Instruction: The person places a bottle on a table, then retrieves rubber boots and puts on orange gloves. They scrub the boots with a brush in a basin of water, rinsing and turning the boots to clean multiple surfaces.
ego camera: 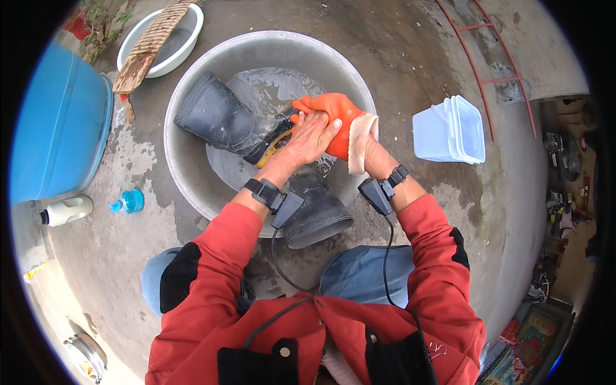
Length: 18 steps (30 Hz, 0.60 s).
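My right hand (337,122) wears an orange rubber glove with a pale cuff. Against this glove lies my bare left hand (310,137), its fingers partly hidden, so its grip cannot be told. Both hands are over a large metal basin (269,38) with water in the bottom. One black rubber boot (216,113) with a yellowish sole edge lies in the basin, its shaft towards the upper left and its foot beside my hands. A second black rubber boot (315,207) leans over the near rim, its opening towards me.
Upper left, a wooden washboard (149,45) rests across a white basin (195,36), near a large blue tub (62,125). A white bottle (70,210) and a blue bottle (132,201) are at the left. Right are a clear plastic container (435,132) and a red metal ladder (500,79).
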Available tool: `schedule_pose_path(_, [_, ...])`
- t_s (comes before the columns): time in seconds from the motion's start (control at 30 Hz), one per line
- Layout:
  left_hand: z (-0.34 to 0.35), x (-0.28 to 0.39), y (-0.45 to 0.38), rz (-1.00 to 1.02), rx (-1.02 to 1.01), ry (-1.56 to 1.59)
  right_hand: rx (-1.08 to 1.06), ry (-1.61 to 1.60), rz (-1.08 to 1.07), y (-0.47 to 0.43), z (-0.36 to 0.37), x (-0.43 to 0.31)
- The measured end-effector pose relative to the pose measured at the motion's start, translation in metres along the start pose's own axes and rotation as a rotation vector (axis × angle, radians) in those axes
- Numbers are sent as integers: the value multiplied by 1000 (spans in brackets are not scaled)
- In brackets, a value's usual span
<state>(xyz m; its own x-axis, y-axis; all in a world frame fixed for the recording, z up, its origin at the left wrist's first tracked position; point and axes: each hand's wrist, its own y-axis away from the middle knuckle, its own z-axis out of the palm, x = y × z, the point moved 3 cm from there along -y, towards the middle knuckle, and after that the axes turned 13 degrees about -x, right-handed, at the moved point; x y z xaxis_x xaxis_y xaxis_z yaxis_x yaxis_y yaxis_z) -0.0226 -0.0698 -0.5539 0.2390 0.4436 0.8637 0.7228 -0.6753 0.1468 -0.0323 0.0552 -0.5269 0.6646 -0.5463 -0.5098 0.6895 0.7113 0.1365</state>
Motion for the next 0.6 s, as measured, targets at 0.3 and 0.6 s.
schedule_pose_path(0.3, [-6,-211,128,-998,550,89,56,-224,-140,7,-17,-37])
schedule_pose_path(0.6, [34,-221,119,-838,716,1056,24,-274,-154,6,-4,-17])
